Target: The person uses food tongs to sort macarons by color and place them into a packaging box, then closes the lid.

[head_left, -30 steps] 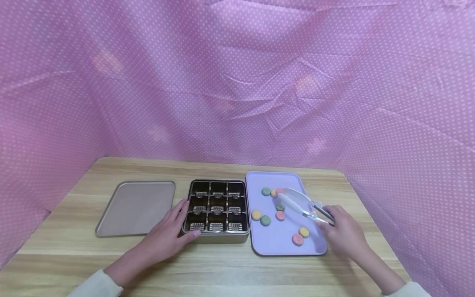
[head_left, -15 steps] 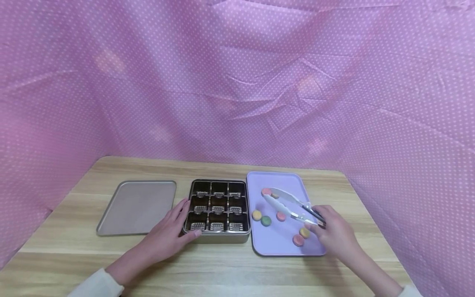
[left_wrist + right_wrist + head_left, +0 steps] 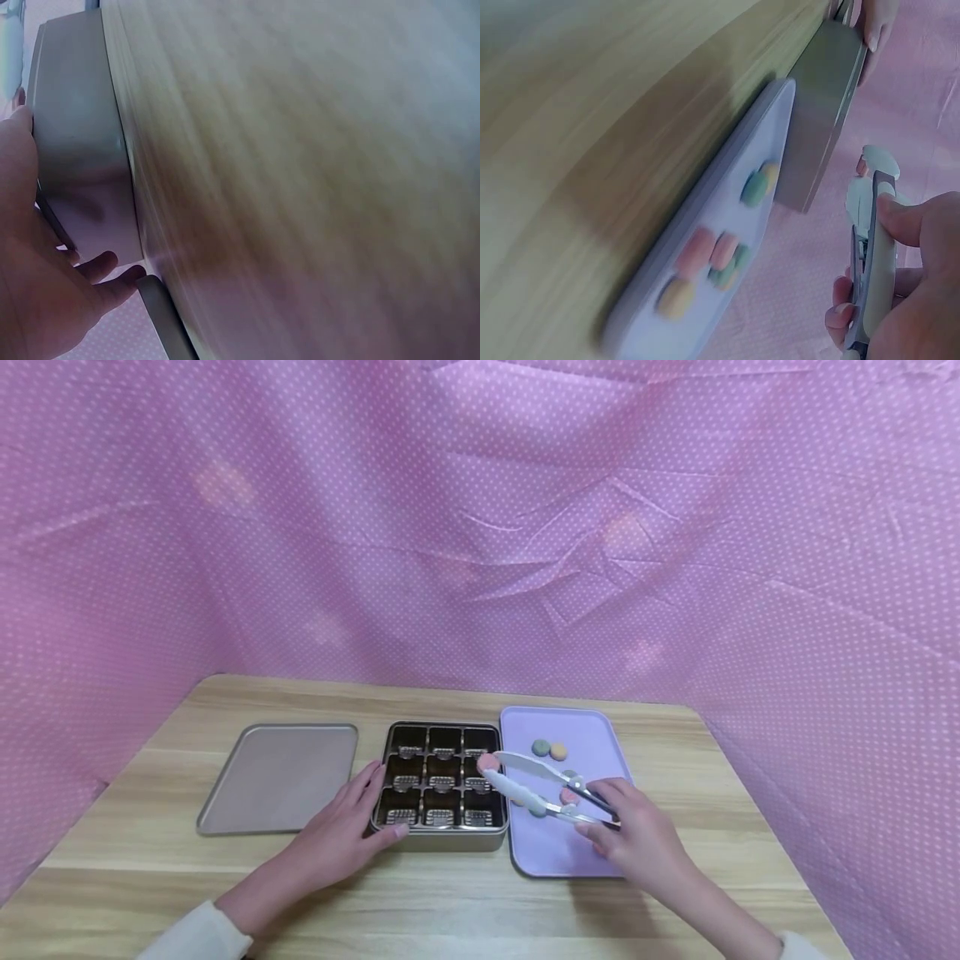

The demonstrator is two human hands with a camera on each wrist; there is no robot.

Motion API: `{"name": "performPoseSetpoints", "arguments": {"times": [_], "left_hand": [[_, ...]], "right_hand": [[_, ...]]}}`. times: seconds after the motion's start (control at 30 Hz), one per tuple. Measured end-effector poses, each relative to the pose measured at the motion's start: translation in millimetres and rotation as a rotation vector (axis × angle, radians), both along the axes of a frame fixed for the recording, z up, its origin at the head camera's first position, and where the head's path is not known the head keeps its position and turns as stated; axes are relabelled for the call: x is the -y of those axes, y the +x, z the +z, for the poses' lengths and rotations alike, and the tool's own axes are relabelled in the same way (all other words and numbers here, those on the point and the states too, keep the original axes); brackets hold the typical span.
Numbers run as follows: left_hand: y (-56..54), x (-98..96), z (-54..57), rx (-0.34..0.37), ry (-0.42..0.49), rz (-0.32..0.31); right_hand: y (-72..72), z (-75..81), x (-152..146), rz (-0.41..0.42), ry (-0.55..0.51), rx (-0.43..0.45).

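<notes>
Twelve o'clock is lying at the table's far side. The left forearm is coming in from eight o'clock, and the left hand (image 3: pixel 341 827) is resting along the metal box (image 3: pixel 450 842) at its eight o'clock corner. Its fingers are lying nearly straight, a little apart, against the nine o'clock wall, the thumb touching the near rim. The right forearm is entering from between four and five o'clock, and the right hand (image 3: pixel 637 835) is gripping the tongs (image 3: pixel 517 791), thumb and fingers clamping the two handles. The tongs are pointing toward ten o'clock, their white tips pinching a pink macaron (image 3: pixel 487 763) above the box, between its two and three o'clock, apart from the dividers below.

At the box's three o'clock the purple tray (image 3: pixel 558 852) is sitting just beside its wall; whether the two are touching, I cannot tell. A green macaron (image 3: pixel 541 748) and a yellow macaron (image 3: pixel 558 751) are lying toward the tray's twelve o'clock. At nine o'clock a flat taupe panel (image 3: pixel 281 781) is lying near, with a narrow strip of table (image 3: pixel 420 910) showing between. Wider wood is running along the box's six o'clock side; the pink curtain (image 3: pixel 480 527) is hanging past twelve.
</notes>
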State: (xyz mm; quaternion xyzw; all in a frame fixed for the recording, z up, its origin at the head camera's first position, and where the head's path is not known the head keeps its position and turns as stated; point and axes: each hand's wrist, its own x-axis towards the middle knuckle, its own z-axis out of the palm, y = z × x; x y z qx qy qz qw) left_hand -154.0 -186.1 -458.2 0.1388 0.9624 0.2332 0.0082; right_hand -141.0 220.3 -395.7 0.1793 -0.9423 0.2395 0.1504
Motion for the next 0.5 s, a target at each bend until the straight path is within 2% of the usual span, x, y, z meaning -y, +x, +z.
{"name": "performPoseSetpoints", "arguments": {"times": [0.17, 0.5], "left_hand": [[0.3, 0.0, 0.8, 0.006, 0.001, 0.001], [0.7, 0.0, 1.9, 0.01, 0.005, 0.003]], "right_hand": [[-0.4, -2.8, 16.0, 0.044, 0.018, -0.021], [0.8, -7.6, 44.8, 0.1, 0.039, 0.006]]}}
